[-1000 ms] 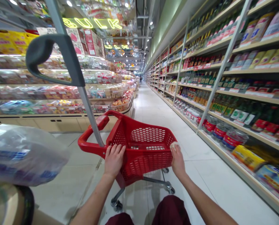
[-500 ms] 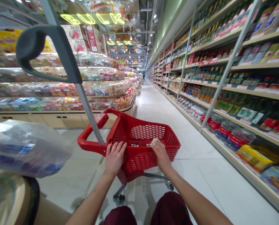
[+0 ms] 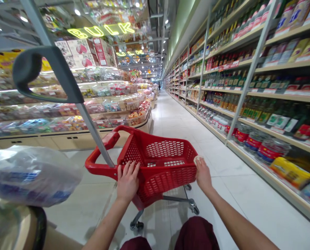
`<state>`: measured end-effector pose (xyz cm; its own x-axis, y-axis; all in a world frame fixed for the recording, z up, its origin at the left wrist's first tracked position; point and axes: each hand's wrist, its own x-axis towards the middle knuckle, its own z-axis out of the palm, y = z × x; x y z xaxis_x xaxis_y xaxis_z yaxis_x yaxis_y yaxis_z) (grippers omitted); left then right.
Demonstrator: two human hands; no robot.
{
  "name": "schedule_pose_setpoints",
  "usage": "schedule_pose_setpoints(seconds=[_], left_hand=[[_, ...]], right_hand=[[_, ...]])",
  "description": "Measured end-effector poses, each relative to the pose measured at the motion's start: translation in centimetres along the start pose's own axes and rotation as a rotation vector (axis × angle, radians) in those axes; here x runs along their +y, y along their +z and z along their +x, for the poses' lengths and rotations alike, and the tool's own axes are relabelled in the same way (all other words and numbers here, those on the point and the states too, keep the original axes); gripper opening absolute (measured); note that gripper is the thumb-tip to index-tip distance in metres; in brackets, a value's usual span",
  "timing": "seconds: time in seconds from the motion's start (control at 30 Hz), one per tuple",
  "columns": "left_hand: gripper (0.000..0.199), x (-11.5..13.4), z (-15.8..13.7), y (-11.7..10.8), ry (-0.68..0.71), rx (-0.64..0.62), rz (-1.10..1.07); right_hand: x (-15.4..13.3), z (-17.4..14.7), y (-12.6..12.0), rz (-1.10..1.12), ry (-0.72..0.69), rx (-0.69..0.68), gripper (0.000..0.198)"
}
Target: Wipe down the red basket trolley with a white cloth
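A red plastic shopping cart [image 3: 168, 180] with perforated basket walls stands in front of me on grey legs and casters. My left hand [image 3: 128, 180] grips the near rim of its basket beside the handle end, fingers hooked over the edge. At the far right corner of the basket, my right hand [image 3: 203, 175] presses a small pale cloth [image 3: 197, 159] against the red plastic. Part of the cloth is hidden under the fingers. Inside the basket only the bare red walls and slotted floor show.
A grey pole [image 3: 91, 128] with a dark grey handle [image 3: 49, 74] rises by the cart's handle end. A bulky clear plastic bag [image 3: 32, 177] lies at lower left. Bulk-food displays [image 3: 66, 111] line the left, bottle shelves [image 3: 249, 92] the right, with a tiled aisle [image 3: 165, 114] between.
My right hand has moved right with the cloth, from the middle of the near rim to the basket's far right corner. My left hand keeps its hold; the view has shifted slightly.
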<state>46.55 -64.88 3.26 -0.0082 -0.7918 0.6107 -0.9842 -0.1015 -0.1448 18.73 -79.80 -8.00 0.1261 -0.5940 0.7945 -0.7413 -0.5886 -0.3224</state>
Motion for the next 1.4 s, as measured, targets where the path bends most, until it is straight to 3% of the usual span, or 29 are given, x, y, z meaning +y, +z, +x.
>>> schedule_pose_setpoints(seconds=[0.07, 0.17, 0.23, 0.4, 0.57, 0.6, 0.77, 0.93, 1.1, 1.13, 1.27, 1.33, 1.4], left_hand=[[0.046, 0.4, 0.1, 0.2, -0.01, 0.023, -0.018], [0.047, 0.6, 0.1, 0.6, 0.004, 0.034, -0.041], [0.05, 0.5, -0.1, 0.7, 0.036, 0.016, -0.049], [0.056, 0.4, -0.7, 0.8, 0.082, -0.023, -0.03], [0.057, 0.7, -0.6, 0.8, 0.096, -0.059, -0.001], [0.057, 0.7, -0.5, 0.7, 0.102, -0.067, 0.003], [0.054, 1.0, -0.3, 0.7, 0.084, -0.069, 0.036], [0.054, 1.5, -0.1, 0.7, 0.082, -0.074, 0.048], [0.056, 2.0, 0.0, 0.6, 0.064, -0.067, -0.002], [0.056, 2.1, 0.0, 0.6, 0.061, -0.061, -0.012], [0.057, 2.5, 0.2, 0.7, 0.066, -0.065, -0.038], [0.056, 2.7, 0.3, 0.7, 0.063, -0.077, -0.049], [0.055, 2.9, 0.3, 0.7, 0.056, -0.083, -0.058]], right_hand=[[-0.4, 0.0, 0.1, 0.012, 0.035, 0.023, 0.047], [-2.2, 0.2, 0.6, 0.113, -0.178, -0.094, 0.048], [-2.6, 0.4, 0.6, 0.125, -0.242, -0.135, 0.05], [-2.0, 0.4, 0.2, 0.027, 0.036, 0.018, 0.051], [-3.5, -0.3, 0.7, 0.116, -0.22, -0.136, 0.053], [-3.0, -0.3, 0.5, 0.106, -0.22, -0.13, 0.053], [-0.6, -0.1, -0.5, -0.002, 0.04, 0.056, 0.057], [-2.2, -0.1, 0.2, 0.153, -0.254, -0.133, 0.055], [-1.0, 0.3, -0.6, 0.04, 0.004, 0.048, 0.055], [-1.2, 0.3, -0.5, 0.044, -0.004, 0.035, 0.055], [-2.8, 0.4, 0.5, 0.155, -0.253, -0.148, 0.055], [-2.6, 0.7, 0.5, 0.132, -0.221, -0.121, 0.056], [-1.9, 1.0, 0.3, 0.066, -0.08, -0.028, 0.056]])
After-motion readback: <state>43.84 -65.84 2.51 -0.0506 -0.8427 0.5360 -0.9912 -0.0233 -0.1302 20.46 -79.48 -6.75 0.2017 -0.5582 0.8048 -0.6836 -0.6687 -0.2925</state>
